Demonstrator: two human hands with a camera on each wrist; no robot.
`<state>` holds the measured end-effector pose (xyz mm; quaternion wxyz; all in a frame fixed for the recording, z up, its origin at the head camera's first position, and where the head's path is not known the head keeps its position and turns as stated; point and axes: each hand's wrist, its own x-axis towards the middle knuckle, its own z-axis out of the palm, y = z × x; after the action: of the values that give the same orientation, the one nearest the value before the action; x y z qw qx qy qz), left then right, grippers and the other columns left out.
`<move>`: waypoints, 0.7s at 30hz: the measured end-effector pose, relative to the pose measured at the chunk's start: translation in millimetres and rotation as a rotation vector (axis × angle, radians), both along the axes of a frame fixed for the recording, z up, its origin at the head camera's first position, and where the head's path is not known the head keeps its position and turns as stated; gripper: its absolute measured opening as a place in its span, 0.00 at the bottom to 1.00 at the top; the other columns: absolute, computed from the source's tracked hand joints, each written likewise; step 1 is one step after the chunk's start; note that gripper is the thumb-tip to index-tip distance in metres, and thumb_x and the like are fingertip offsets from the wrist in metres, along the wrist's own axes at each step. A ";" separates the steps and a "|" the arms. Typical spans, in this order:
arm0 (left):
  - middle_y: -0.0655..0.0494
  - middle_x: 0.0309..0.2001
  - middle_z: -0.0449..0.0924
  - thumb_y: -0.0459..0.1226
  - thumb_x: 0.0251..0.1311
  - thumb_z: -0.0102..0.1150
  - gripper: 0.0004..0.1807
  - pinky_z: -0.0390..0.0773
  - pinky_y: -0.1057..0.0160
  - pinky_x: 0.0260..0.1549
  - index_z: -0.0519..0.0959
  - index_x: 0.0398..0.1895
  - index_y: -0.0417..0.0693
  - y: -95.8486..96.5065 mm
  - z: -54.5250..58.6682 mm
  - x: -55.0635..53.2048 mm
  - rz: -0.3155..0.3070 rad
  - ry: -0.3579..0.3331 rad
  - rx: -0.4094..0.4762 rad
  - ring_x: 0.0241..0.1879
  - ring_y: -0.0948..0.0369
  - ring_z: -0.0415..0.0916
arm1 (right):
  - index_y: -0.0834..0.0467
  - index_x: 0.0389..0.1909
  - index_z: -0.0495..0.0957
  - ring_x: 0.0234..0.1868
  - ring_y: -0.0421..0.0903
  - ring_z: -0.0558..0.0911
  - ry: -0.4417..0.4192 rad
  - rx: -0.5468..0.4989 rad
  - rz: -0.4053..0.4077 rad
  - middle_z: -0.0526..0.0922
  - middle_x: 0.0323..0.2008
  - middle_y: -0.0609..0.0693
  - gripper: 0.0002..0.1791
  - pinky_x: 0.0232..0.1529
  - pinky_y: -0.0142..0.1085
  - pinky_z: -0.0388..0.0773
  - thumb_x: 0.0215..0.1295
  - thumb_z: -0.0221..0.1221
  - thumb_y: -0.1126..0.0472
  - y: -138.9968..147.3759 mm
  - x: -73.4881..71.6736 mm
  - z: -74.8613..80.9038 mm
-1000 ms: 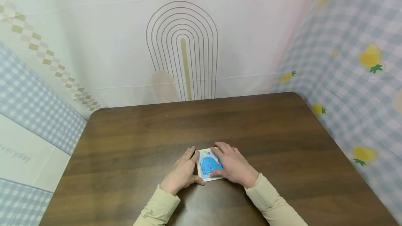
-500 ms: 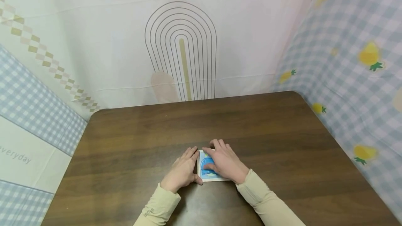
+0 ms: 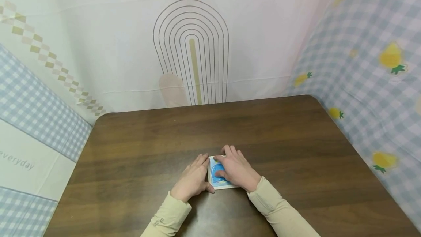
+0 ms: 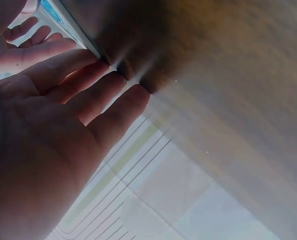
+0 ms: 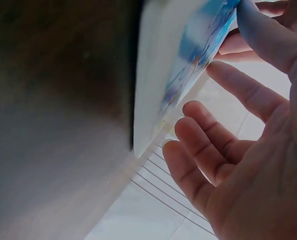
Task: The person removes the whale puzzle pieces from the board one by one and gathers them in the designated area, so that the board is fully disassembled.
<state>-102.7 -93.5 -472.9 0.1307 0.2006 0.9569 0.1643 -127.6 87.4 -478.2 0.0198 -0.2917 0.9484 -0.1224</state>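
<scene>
A small square picture board [image 3: 218, 184] in a pale frame lies on the brown table, showing a blue whale [image 3: 215, 168]; it looks like a child's puzzle. Along its left edge rests my left hand [image 3: 190, 180], thumb at the near corner and fingertips by the far one. My right hand [image 3: 238, 169] lies over the right half, thumb and index fingertip touching the picture while the other fingers bend loosely above it. In the right wrist view the board's side [image 5: 151, 75] stands close to those fingers [image 5: 188, 170]. The picture's right part is hidden under the hand.
The dark wood table [image 3: 148, 138] extends around the board on all sides. Behind it hangs a white cloth [image 3: 125, 46] with an arch print. Checked cloths with fruit prints [image 3: 361, 65] border the right side, and a blue checked cloth [image 3: 39, 101] the left.
My right hand has shifted left, further over the picture, covering more of the whale, and then stays nearly still. My left hand keeps its place at the left edge.
</scene>
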 end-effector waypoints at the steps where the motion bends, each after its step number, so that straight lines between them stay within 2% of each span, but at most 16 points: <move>1: 0.41 0.71 0.59 0.52 0.39 0.77 0.55 0.61 0.45 0.64 0.64 0.68 0.33 0.6 0.3 0.0 0.000 0.003 -0.005 0.72 0.45 0.54 | 0.54 0.56 0.80 0.45 0.50 0.68 -0.003 0.003 -0.002 0.72 0.48 0.53 0.29 0.39 0.40 0.68 0.57 0.67 0.43 -0.2 -0.1 0.3; 15: 0.43 0.72 0.59 0.52 0.39 0.77 0.54 0.62 0.46 0.65 0.66 0.68 0.34 2.9 -0.3 0.4 0.010 0.010 -0.033 0.72 0.47 0.54 | 0.52 0.46 0.84 0.41 0.48 0.67 0.021 0.021 -0.036 0.70 0.41 0.50 0.26 0.37 0.40 0.66 0.50 0.70 0.42 -5.3 -3.1 2.6; 21: 0.43 0.71 0.60 0.51 0.37 0.78 0.54 0.61 0.46 0.65 0.66 0.68 0.34 2.6 0.3 0.0 0.013 0.008 -0.029 0.71 0.46 0.55 | 0.52 0.44 0.82 0.41 0.49 0.66 -0.002 0.025 -0.075 0.70 0.39 0.49 0.26 0.37 0.42 0.67 0.47 0.71 0.42 -11.0 -3.9 3.6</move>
<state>-102.7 -90.9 -472.6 0.1284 0.1930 0.9610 0.1506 -131.5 76.4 -474.6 0.0200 -0.2554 0.9602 -0.1113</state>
